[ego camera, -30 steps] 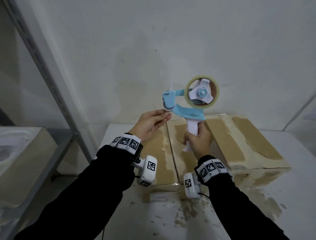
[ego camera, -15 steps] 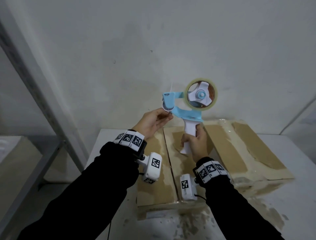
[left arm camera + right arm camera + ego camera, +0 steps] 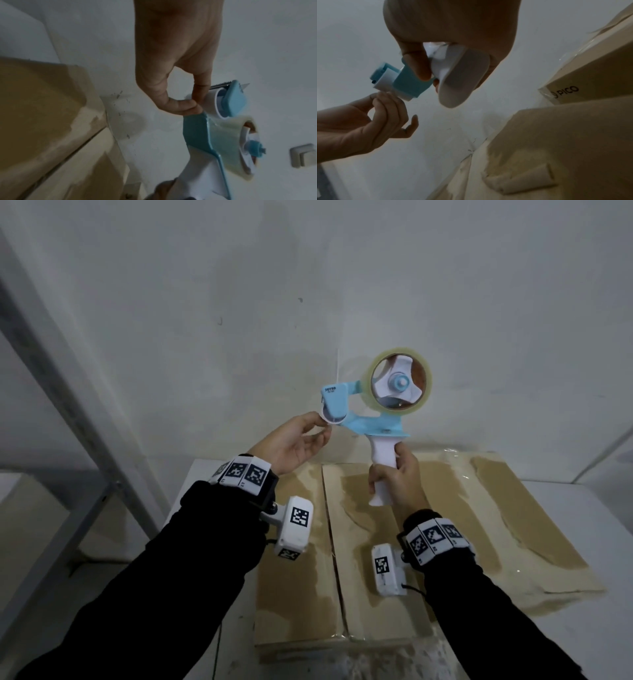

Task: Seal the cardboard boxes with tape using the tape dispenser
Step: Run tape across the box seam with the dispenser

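A blue and white tape dispenser (image 3: 368, 422) with a clear tape roll (image 3: 400, 385) is held upright in the air above the boxes. My right hand (image 3: 394, 477) grips its white handle (image 3: 453, 75). My left hand (image 3: 308, 436) pinches thumb and forefinger at the white roller (image 3: 212, 98) on the dispenser's front end, just below the toothed blade (image 3: 221, 85); whether tape lies between the fingers is not visible. Two flat cardboard boxes (image 3: 298, 577) (image 3: 479, 525) lie side by side on the white table, their tops patched with torn paper and old tape.
A white wall stands close behind the table (image 3: 599, 628). A grey metal shelf post (image 3: 68, 392) slants down at the left, with another box on a lower shelf beyond it. A wall switch (image 3: 303, 155) shows in the left wrist view.
The dispenser and both hands stay together in the air; the view has tilted so the boxes show more fully. My left fingers have shifted slightly at the roller.
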Action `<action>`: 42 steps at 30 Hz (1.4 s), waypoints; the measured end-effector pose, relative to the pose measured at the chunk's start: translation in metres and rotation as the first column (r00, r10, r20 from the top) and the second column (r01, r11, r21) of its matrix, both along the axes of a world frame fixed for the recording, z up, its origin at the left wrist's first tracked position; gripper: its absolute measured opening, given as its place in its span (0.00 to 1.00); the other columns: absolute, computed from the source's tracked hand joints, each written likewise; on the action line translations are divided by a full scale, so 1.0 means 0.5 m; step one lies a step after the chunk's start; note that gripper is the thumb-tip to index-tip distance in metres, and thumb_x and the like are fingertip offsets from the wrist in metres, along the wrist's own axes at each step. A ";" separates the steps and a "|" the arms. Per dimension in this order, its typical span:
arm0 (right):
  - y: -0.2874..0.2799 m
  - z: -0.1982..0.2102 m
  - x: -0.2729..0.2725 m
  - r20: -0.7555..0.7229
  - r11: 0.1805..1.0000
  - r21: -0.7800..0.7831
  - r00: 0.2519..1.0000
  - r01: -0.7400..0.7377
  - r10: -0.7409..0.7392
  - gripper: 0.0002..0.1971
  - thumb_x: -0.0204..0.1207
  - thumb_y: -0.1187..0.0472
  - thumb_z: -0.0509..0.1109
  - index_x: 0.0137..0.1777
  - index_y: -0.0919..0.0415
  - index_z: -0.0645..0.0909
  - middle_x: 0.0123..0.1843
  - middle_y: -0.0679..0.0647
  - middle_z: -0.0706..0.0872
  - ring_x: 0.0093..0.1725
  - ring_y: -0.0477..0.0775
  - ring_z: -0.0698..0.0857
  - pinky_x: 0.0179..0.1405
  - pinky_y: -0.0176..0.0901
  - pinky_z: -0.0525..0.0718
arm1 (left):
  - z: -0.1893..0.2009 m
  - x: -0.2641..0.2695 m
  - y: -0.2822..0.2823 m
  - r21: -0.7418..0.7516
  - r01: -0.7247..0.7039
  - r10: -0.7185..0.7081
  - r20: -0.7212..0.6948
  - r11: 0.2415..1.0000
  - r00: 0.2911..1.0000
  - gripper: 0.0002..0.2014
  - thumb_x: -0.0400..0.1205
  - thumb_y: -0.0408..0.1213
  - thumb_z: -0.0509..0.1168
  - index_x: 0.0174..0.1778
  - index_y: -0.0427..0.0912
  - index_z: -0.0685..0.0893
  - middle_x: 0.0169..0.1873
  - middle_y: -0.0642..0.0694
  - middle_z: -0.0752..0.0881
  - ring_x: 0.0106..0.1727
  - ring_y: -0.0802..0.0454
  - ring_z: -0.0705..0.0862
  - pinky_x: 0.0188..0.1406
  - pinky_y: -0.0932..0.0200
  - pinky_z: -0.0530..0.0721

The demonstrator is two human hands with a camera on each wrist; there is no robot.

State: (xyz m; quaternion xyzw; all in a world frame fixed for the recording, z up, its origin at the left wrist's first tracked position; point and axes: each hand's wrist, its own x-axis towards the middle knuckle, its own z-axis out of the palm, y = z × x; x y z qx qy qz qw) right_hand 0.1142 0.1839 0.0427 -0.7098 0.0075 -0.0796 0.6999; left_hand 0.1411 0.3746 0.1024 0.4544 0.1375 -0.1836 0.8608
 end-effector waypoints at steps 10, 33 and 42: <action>0.004 0.004 0.004 0.054 0.999 -0.032 0.998 -0.019 0.021 0.09 0.71 0.64 0.77 0.45 0.61 0.79 0.28 0.60 0.80 0.21 0.57 0.77 0.24 0.45 0.79 | 0.013 0.005 0.008 0.113 0.054 -0.044 -0.092 0.992 0.995 0.06 0.81 0.26 0.62 0.40 0.32 0.82 0.25 0.46 0.86 0.23 0.59 0.85 0.26 0.73 0.83; -0.014 0.058 0.012 0.162 0.872 -0.486 0.975 -0.057 0.154 0.18 0.67 0.60 0.79 0.56 0.54 0.81 0.41 0.54 0.88 0.31 0.56 0.86 0.24 0.50 0.87 | -0.056 0.004 0.056 0.171 0.161 -0.131 -0.170 0.972 0.977 0.20 0.84 0.43 0.56 0.40 0.31 0.85 0.22 0.48 0.79 0.18 0.61 0.77 0.19 0.72 0.74; -0.010 0.069 0.030 0.150 0.896 -0.443 0.982 -0.037 0.115 0.06 0.69 0.63 0.77 0.40 0.56 0.82 0.31 0.53 0.83 0.24 0.51 0.80 0.23 0.45 0.82 | -0.020 0.003 0.050 0.025 0.083 -0.081 -0.067 0.996 0.994 0.06 0.84 0.30 0.56 0.48 0.31 0.77 0.30 0.39 0.89 0.26 0.56 0.87 0.27 0.71 0.83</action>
